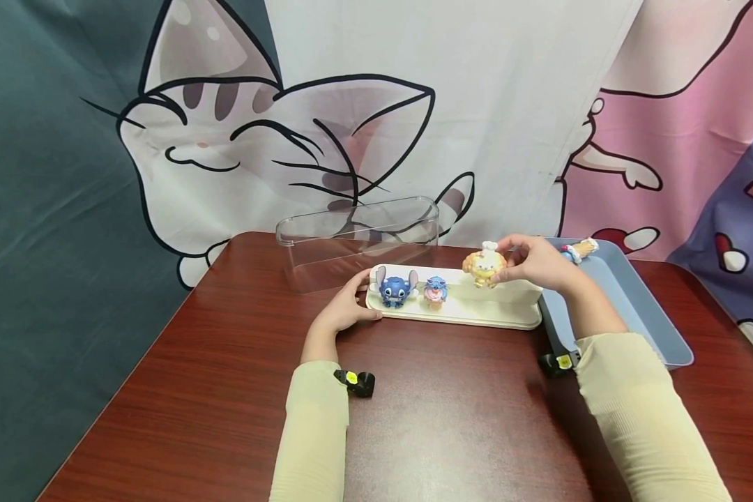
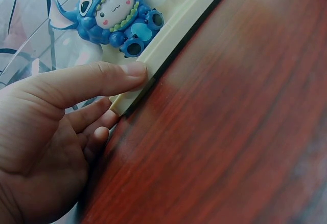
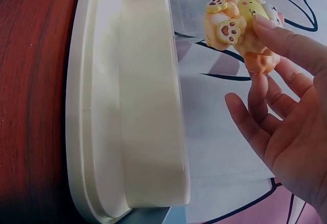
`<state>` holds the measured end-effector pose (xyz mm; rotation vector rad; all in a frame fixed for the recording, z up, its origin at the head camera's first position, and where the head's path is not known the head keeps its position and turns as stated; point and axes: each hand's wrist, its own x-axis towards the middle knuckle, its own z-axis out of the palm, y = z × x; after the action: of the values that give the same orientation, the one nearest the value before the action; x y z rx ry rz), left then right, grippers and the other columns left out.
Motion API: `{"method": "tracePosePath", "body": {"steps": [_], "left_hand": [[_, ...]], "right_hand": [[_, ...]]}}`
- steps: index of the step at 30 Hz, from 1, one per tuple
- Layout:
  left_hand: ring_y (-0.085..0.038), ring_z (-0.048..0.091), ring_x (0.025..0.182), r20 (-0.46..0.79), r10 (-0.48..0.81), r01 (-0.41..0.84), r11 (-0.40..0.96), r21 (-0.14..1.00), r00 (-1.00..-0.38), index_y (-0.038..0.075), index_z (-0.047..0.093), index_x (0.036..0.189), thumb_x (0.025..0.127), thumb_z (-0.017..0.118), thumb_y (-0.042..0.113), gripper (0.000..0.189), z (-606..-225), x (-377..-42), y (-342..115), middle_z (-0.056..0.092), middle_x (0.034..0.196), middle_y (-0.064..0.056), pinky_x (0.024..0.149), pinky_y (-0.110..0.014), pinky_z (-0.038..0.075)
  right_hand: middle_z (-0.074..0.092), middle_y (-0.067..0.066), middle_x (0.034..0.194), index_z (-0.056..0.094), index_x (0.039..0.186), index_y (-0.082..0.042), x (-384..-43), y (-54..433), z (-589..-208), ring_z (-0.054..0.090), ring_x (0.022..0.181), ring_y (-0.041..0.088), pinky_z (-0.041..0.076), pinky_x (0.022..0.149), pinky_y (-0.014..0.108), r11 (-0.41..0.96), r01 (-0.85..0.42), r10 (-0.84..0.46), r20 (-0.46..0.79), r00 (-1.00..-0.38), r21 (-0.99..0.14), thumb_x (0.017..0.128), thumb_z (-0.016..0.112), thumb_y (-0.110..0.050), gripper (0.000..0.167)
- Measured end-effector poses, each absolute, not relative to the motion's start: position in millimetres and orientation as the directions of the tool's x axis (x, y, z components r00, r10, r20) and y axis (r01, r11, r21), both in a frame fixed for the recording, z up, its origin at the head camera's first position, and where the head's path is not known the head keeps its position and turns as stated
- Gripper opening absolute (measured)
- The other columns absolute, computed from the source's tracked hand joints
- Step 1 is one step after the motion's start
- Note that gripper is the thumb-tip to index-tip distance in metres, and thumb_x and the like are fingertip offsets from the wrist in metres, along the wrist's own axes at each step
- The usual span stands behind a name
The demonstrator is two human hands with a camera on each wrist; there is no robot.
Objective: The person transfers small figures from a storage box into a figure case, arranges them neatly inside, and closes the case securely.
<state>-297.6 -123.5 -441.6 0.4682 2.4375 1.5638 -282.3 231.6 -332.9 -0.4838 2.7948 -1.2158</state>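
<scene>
A cream stepped display stand [image 1: 470, 315] lies lengthwise on the table. My left hand [image 1: 345, 307] grips its left end, the thumb on the front edge and the fingers around the corner. Near that end sits a blue Stitch-style figurine [image 2: 115, 12] with big ears and a white face. Beside it is a smaller blue figurine [image 1: 436, 293] with a pink, ice-cream-like lower part. Above the stand's right half, my right hand [image 1: 533, 263] pinches a yellow-orange puppy figurine [image 1: 484, 265] in a white chef hat between thumb and fingers. The right wrist view shows this figurine [image 3: 240, 27] apart from the stand.
A clear plastic cover [image 1: 358, 244] stands behind the stand at the left. At the right is a blue-grey tray [image 1: 640, 307], partly behind my right forearm, with another figurine [image 1: 580, 249] at its far end. A cartoon-print cloth [image 1: 508, 104] hangs behind the table.
</scene>
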Motion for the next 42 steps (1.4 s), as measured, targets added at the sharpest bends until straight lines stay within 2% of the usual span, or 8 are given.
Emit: {"method": "tracePosePath", "body": {"steps": [12,21,27,36,42], "left_hand": [[-0.024,0.039,0.122,0.000,0.373,0.159,0.395,0.905,-0.928,0.014,0.027,0.145,0.069,0.079,0.003,0.093,-442.1,-297.8,-123.5,0.039,0.137,-0.011,0.101,-0.040,0.033],[-0.025,0.039,0.122,0.013,0.380,0.169,0.380,0.909,-0.925,0.011,0.027,0.145,0.069,0.078,0.000,0.092,-441.9,-297.8,-123.2,0.040,0.136,-0.013,0.101,-0.040,0.033],[-0.025,0.038,0.122,0.011,0.378,0.168,0.386,0.907,-0.926,0.011,0.026,0.145,0.069,0.078,0.001,0.093,-441.9,-297.6,-123.1,0.039,0.137,-0.013,0.101,-0.040,0.033],[-0.024,0.038,0.123,-0.004,0.371,0.153,0.390,0.908,-0.929,0.012,0.026,0.145,0.069,0.079,0.002,0.093,-441.6,-297.7,-122.7,0.038,0.138,-0.012,0.102,-0.039,0.032],[-0.024,0.038,0.123,-0.003,0.372,0.151,0.384,0.911,-0.928,0.012,0.025,0.145,0.070,0.079,0.002,0.093,-442.0,-298.0,-122.9,0.038,0.138,-0.012,0.102,-0.040,0.032]], "right_hand": [[0.051,0.007,0.071,0.057,0.099,0.000,-282.0,230.7,-338.7,0.048,0.066,0.015,0.040,0.056,0.025,0.621,-0.274,-0.329,0.073,-0.941,-0.734,0.068,0.082,-0.009,0.041],[0.052,0.004,0.070,0.056,0.100,0.001,-278.8,229.1,-341.5,0.048,0.064,0.011,0.040,0.054,0.024,0.596,-0.266,-0.334,0.067,-0.940,-0.758,0.065,0.083,-0.008,0.045],[0.051,0.006,0.071,0.057,0.100,0.000,-277.5,228.4,-343.4,0.048,0.065,0.013,0.039,0.055,0.025,0.603,-0.260,-0.331,0.061,-0.942,-0.754,0.065,0.083,-0.009,0.045],[0.050,0.011,0.086,0.058,0.100,0.000,-277.2,227.2,-347.5,0.050,0.071,0.015,0.042,0.060,0.024,0.611,-0.261,-0.322,0.067,-0.945,-0.747,0.065,0.083,-0.009,0.044],[0.051,0.009,0.079,0.057,0.100,0.000,-276.3,224.9,-349.2,0.047,0.070,0.016,0.041,0.060,0.024,0.610,-0.247,-0.328,0.045,-0.944,-0.753,0.065,0.084,-0.009,0.044]]}}
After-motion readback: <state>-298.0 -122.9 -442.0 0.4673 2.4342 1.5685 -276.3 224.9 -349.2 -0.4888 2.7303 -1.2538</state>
